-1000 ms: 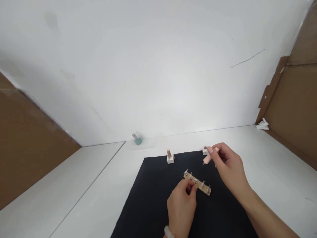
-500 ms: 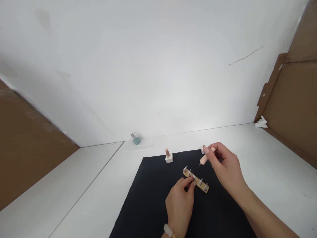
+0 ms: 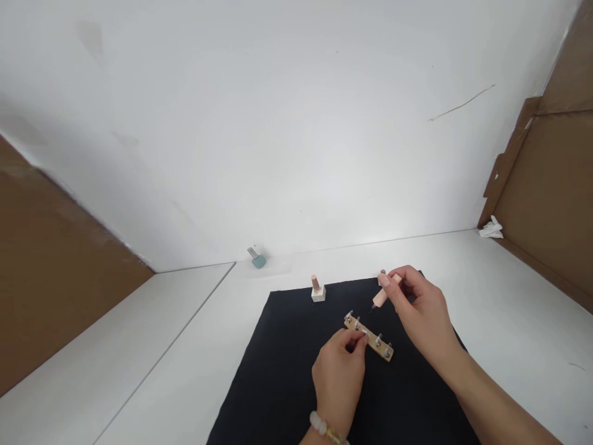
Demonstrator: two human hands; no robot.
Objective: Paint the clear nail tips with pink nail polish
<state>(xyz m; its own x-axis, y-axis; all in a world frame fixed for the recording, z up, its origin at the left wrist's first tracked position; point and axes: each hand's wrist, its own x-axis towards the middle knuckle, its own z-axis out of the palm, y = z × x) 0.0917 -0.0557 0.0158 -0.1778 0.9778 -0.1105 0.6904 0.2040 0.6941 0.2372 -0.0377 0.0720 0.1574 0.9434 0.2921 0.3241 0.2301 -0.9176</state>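
Note:
My right hand [image 3: 426, 312] pinches the pink cap of a nail polish brush [image 3: 380, 298], with its thin dark tip pointing down and left. The tip is above the far side of a wooden strip [image 3: 382, 350], apart from it. Several small stands with pale nail tips [image 3: 378, 339] rise along this strip. With thumb and forefinger closed, my left hand [image 3: 339, 371] holds the middle nail tip [image 3: 365, 333]; fingers partly hide its stand. A white bottle [image 3: 380, 280] is mostly hidden behind my right fingers.
The strip rests on a black cloth [image 3: 278, 358] over the white table. A white polish bottle [image 3: 318, 294] with a pinkish cap stands at the cloth's far edge. Farther back are a blue-green bottle [image 3: 259, 261] and crumpled white tissue [image 3: 492, 228]. Brown cardboard [image 3: 551, 185] borders the right.
The view has shifted slightly. My left fingers have closed more tightly around the middle nail tip. My right hand keeps the brush at almost the same spot.

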